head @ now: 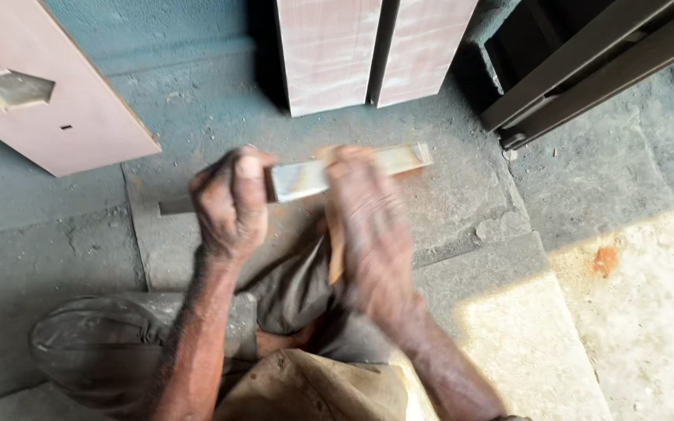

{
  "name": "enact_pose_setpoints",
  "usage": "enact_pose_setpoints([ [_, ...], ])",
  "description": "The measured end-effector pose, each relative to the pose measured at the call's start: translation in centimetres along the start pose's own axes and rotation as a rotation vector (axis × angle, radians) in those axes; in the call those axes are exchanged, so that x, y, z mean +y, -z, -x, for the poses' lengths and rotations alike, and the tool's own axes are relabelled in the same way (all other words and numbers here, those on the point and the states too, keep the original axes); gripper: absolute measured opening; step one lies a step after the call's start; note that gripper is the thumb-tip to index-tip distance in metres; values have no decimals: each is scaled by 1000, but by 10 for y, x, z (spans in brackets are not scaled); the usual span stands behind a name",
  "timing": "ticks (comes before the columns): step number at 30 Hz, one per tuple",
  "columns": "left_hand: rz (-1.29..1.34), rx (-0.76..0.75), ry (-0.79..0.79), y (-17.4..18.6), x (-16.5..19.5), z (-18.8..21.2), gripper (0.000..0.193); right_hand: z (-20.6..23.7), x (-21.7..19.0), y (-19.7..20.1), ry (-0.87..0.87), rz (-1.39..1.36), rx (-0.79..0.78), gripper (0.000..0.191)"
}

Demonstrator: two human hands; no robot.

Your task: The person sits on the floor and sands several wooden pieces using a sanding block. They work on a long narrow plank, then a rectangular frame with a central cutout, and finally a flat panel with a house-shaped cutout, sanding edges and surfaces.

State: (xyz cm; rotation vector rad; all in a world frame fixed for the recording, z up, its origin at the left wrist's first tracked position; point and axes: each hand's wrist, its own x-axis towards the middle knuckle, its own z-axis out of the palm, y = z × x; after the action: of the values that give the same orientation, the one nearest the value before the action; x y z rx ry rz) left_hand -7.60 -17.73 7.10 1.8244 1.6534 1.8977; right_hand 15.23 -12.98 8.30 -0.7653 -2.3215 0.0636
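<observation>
My left hand [230, 204] is closed around a flat, pale wooden strip [303, 178] held level above the floor, thumb pressed on its top. My right hand [370, 228] is blurred with motion and sits over the strip's right half, its fingers curled at the strip's upper edge. A thin brown wooden piece [336, 248] runs downward from under the right hand toward my lap. Whether the right hand grips that piece or the strip I cannot tell. The strip's right end [413, 156] sticks out past the right hand.
I sit on a dusty grey concrete floor [470, 195] with grey trousers [118, 335] below. A pink board with a cut-out [48, 109] leans at left. Two pale panels [368, 51] stand at the back. A dark metal frame [587, 70] lies at right, sunlit floor [633, 312] beyond.
</observation>
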Motion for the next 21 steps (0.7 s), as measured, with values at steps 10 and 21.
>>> enact_pose_setpoints([
  [10,-35,20,51,7,11,-7,53,47,94,5,-213,14,143,49],
  [21,45,-29,-16,-16,9,-8,42,-29,-10,12,62,38,19,52],
])
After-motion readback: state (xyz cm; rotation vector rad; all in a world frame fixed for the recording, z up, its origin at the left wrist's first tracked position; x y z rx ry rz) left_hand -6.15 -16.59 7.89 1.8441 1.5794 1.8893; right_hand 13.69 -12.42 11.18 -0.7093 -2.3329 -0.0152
